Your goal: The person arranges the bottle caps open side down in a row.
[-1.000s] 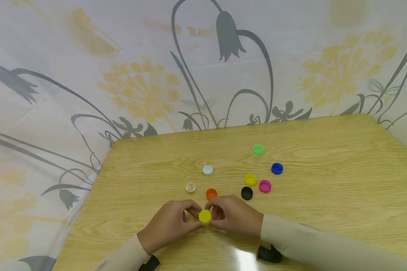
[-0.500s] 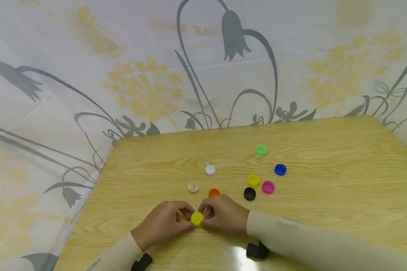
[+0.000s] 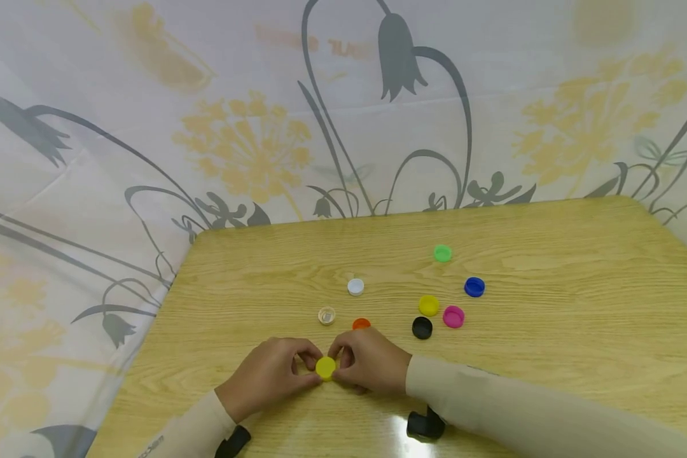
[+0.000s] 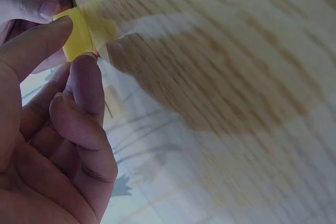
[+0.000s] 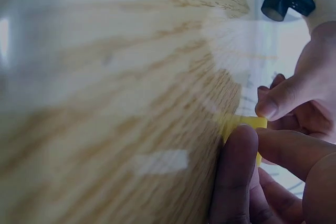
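A yellow bottle cap (image 3: 326,368), its flat top up, is low over the wooden table near the front. From the left, my left hand (image 3: 271,376) pinches its side between thumb and index finger. My right hand (image 3: 372,361) pinches the opposite side with thumb and fingertips. In the left wrist view, the cap (image 4: 80,36) shows between the left thumb and index finger, the right fingers just beyond. The right wrist view has the cap (image 5: 256,123) mostly covered by fingers, close against the tabletop. Behind the right hand, an orange cap (image 3: 361,324) is partly hidden.
Beyond the hands lie a clear cap (image 3: 326,315), a white cap (image 3: 355,287), a black cap (image 3: 422,327), another yellow cap (image 3: 429,305), a pink cap (image 3: 453,317), a blue cap (image 3: 474,287) and a green cap (image 3: 443,253). Patterned cloth (image 3: 343,114) borders the table (image 3: 549,286).
Both hands have shifted left together with the yellow cap between them, moving away from the orange cap. The other caps keep their places on the table; the head view has shifted slightly.
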The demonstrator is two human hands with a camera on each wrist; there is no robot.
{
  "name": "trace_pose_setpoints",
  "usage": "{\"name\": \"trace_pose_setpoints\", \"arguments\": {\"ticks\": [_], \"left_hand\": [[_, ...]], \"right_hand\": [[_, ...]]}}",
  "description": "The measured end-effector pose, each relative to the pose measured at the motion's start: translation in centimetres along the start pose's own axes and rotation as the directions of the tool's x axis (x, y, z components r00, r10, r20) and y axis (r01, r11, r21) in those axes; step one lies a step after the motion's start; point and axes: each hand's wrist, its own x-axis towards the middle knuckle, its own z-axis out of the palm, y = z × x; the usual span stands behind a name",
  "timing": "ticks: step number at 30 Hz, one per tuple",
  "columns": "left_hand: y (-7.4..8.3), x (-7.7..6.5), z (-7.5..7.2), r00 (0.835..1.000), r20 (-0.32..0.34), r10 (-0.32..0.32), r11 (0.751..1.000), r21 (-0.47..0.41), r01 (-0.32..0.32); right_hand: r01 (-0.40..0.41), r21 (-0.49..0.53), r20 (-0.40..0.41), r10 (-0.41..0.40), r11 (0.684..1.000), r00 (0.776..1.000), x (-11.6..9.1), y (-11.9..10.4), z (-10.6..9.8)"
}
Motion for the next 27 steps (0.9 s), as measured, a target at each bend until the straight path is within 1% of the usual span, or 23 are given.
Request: {"name": "trace_pose_setpoints", "arguments": {"ticks": [7, 10, 14, 16, 18, 21, 22, 24, 27], "left_hand": [[0.1, 0.0, 0.0, 1.000, -0.007, 0.013, 1.000, 0.001, -0.013], [0.3, 0.0, -0.2, 1.000, -0.011, 0.016, 1.000, 0.011, -0.016], [0.5, -0.2, -0.6, 0.999, -0.020, 0.025, 0.997, 0.073, -0.023], [0.7, -0.2, -1.0, 0.999, -0.035, 0.018, 0.992, 0.122, -0.014], [0.9, -0.1, -1.4, 0.998, -0.062, 0.001, 0.987, 0.162, 0.009], [1.2, 0.5, -1.9, 0.993, -0.119, -0.025, 0.979, 0.198, 0.048], [1.2, 0.7, -2.1, 0.990, -0.141, -0.028, 0.977, 0.204, 0.057], [1.3, 1.2, -2.3, 0.984, -0.176, -0.035, 0.975, 0.211, 0.072], [1.4, 2.0, -2.3, 0.977, -0.207, -0.047, 0.969, 0.226, 0.095]], "right_hand": [[-0.006, -0.004, -0.008, 0.006, 1.000, 1.000, 0.1, -0.1, 0.0], [-0.020, 0.000, -0.009, 0.020, 1.000, 1.000, 0.1, -0.1, 0.0], [-0.044, 0.018, -0.005, 0.044, 0.999, 0.999, 0.1, -0.1, -0.1], [-0.037, 0.008, -0.010, 0.037, 0.999, 0.999, 0.0, -0.1, -0.3], [-0.003, -0.028, -0.028, 0.003, 1.000, 1.000, 0.0, -0.2, -0.6], [0.060, -0.103, -0.075, -0.068, 0.993, 0.995, 0.0, -0.4, -1.4], [0.082, -0.134, -0.094, -0.095, 0.988, 0.991, 0.1, -0.4, -1.6], [0.100, -0.194, -0.123, -0.125, 0.976, 0.984, 0.3, -0.5, -2.2], [0.112, -0.302, -0.156, -0.165, 0.947, 0.974, 0.9, -0.6, -2.8]]}}
